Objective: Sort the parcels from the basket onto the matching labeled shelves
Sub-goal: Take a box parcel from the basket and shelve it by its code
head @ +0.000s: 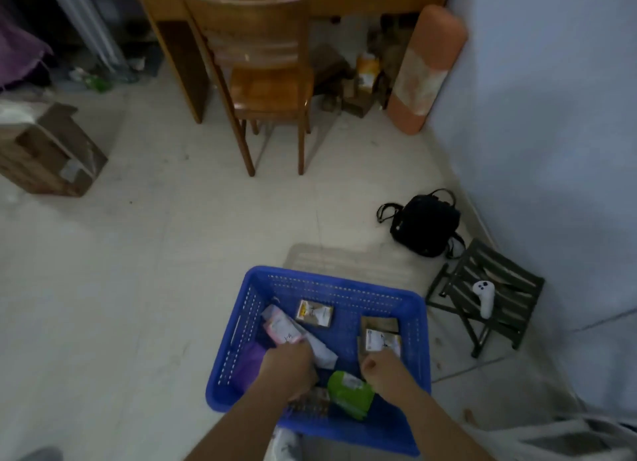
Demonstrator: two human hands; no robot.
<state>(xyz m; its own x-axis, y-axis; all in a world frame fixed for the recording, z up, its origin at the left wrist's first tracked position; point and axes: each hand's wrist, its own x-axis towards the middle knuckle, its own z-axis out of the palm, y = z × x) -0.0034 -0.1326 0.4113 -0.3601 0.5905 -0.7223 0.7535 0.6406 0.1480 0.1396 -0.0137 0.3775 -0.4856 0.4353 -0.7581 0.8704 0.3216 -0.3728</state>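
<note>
A blue plastic basket (251, 322) stands on the floor below me with several parcels inside. My left hand (287, 367) reaches into its left half and grips a pink and white soft parcel (281, 328) that lies over a white mailer (322, 352). My right hand (381, 366) holds the near edge of a brown box with a white label (382, 340) at the basket's right side. A small flat cardboard parcel (315, 314) lies at the back, a green pouch (350, 391) at the front, and a purple bag (253, 360) at the left. No labeled shelves are in view.
A wooden chair (267, 81) and desk (179, 19) stand ahead. A black backpack (425, 224) and a dark folding stool (489, 295) with a white controller (484, 297) sit right of the basket by the blue wall. An open cardboard box (51, 154) lies at the left.
</note>
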